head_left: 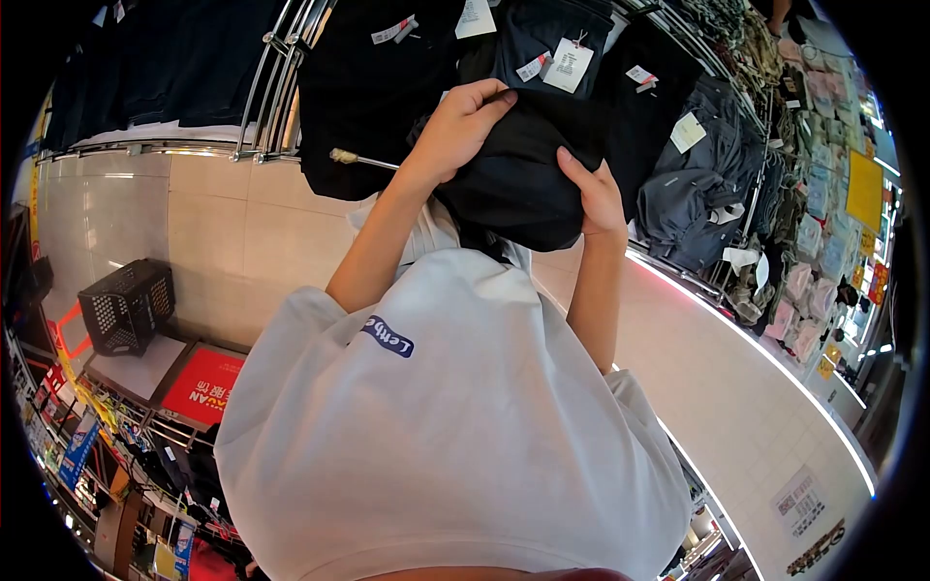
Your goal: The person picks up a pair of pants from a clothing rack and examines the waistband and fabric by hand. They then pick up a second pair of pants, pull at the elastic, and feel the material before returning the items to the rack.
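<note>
A black garment [523,165] is bunched between my two hands, in front of a rack of dark folded clothes. My left hand [460,126] grips its upper left part, thumb on top near the upper edge. On the garment's right side my right hand [596,194] is closed round the edge, thumb showing on the cloth, other fingers mostly hidden behind. Just beyond lie dark trousers with a white paper tag [568,66] and a red-and-white label [533,67]. A metal rod with a pale tip [344,155] points out left of my left wrist.
Black clothing [358,107] hangs over the rack's front left. Grey garments [693,194] lie to the right. Chrome rails [276,77] stand at the upper left. A black basket [126,305] and a red sign [201,383] are at the lower left.
</note>
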Demonstrator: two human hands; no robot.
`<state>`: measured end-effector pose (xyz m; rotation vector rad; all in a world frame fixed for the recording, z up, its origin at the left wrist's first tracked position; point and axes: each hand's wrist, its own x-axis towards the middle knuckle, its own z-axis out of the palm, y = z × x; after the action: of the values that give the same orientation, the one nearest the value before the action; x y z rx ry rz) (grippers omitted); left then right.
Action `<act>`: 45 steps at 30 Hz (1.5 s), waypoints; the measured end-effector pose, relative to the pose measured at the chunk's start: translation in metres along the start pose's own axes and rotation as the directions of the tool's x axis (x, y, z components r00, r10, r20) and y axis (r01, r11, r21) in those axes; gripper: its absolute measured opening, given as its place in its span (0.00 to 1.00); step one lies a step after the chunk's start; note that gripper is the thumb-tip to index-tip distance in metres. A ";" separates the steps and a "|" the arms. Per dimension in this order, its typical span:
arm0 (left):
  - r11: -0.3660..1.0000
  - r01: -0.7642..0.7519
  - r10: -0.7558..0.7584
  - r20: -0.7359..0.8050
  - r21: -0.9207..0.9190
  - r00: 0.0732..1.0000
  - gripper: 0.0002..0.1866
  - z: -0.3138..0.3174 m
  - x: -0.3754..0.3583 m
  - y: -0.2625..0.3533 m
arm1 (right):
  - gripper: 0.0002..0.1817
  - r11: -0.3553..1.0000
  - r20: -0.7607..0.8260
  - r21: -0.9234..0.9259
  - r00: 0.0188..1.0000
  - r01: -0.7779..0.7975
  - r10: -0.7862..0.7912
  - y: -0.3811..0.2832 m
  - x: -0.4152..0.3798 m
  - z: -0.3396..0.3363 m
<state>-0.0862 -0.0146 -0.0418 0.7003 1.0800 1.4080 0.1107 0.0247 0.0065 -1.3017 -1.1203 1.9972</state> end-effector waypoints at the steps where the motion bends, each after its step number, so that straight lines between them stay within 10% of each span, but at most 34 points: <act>1: 1.000 -0.002 0.002 -0.007 0.003 1.000 0.09 0.001 0.000 -0.001 | 0.27 1.000 -0.014 0.002 1.000 0.000 0.000 -0.001 0.000 0.000; 34: 0.914 -0.143 0.188 -0.085 0.379 0.978 0.08 0.012 -0.008 0.004 | 0.30 0.978 0.053 0.161 0.989 0.130 -0.140 0.003 -0.014 0.011; 37: 0.759 -0.433 0.548 -0.118 0.487 0.828 0.14 0.014 -0.010 0.014 | 0.27 0.975 -0.002 0.180 0.991 0.130 -0.132 0.005 -0.013 0.011; 41: 0.679 -0.570 0.534 0.221 0.462 0.816 0.12 0.007 -0.020 0.033 | 0.24 0.970 -0.018 0.191 0.989 0.148 -0.148 0.001 -0.011 0.012; 45: 0.691 -0.514 0.468 0.227 0.509 0.854 0.11 0.015 -0.024 0.026 | 0.22 0.969 -0.043 0.152 0.981 0.193 -0.188 -0.001 -0.013 0.013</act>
<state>-0.0803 -0.0320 -0.0086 1.5617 1.3119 1.4913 0.1038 0.0106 0.0167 -1.0964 -1.0133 1.8783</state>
